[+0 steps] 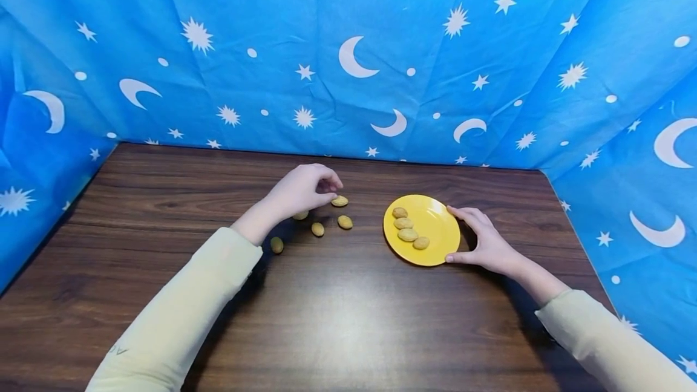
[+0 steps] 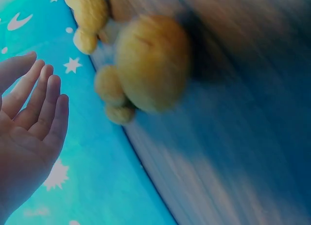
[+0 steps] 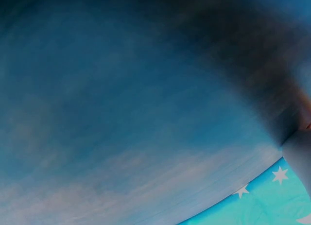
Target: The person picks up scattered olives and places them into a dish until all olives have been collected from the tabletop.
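Note:
In the head view, my left hand (image 1: 305, 188) hovers over several loose tan, oval nut-like pieces on the table. One such piece (image 1: 340, 201) lies right by the fingertips, and another (image 1: 301, 215) is partly hidden below the hand. The left wrist view shows the left hand (image 2: 36, 120) with relaxed fingers and nothing held; a blurred piece (image 2: 154, 63) looms close to that camera. My right hand (image 1: 487, 244) holds the rim of a round yellow plate (image 1: 443, 228) between thumb and fingers. Several more of these pieces (image 1: 407, 235) lie in a row on the plate's left half.
The dark wood-grain table (image 1: 337, 313) meets a blue curtain (image 1: 305, 89) with white moons and stars at the back and both sides. A loose piece (image 1: 276, 245) lies nearest the left sleeve (image 1: 179, 307). Mostly blurred tabletop (image 3: 121, 113) fills the right wrist view.

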### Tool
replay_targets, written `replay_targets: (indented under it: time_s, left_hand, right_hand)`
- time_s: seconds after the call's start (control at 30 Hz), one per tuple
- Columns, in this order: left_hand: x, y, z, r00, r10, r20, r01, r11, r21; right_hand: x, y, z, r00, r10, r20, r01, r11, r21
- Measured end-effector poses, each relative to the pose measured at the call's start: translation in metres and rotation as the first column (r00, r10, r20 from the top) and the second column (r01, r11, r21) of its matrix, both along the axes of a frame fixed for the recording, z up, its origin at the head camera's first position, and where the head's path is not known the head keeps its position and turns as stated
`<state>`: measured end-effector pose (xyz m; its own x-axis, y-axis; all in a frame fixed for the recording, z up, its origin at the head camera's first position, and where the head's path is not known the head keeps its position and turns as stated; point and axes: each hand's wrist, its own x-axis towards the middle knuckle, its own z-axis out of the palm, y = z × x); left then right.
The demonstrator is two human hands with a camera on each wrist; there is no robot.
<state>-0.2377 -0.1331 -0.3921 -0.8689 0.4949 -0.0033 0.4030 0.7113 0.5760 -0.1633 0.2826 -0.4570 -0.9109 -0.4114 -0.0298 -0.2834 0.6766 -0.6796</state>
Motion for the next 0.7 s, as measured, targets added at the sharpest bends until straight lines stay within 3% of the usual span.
replay_targets:
  time_s: [0.7]
  left_hand:
    - [-0.007,-0.053,-0.020,0.996,0.084,0.023,-0.084,0.996,0.012]
  right_hand:
    - [0.000,-0.001,0.002,1.000,-0.002,0.003,0.002,1.000,0.006]
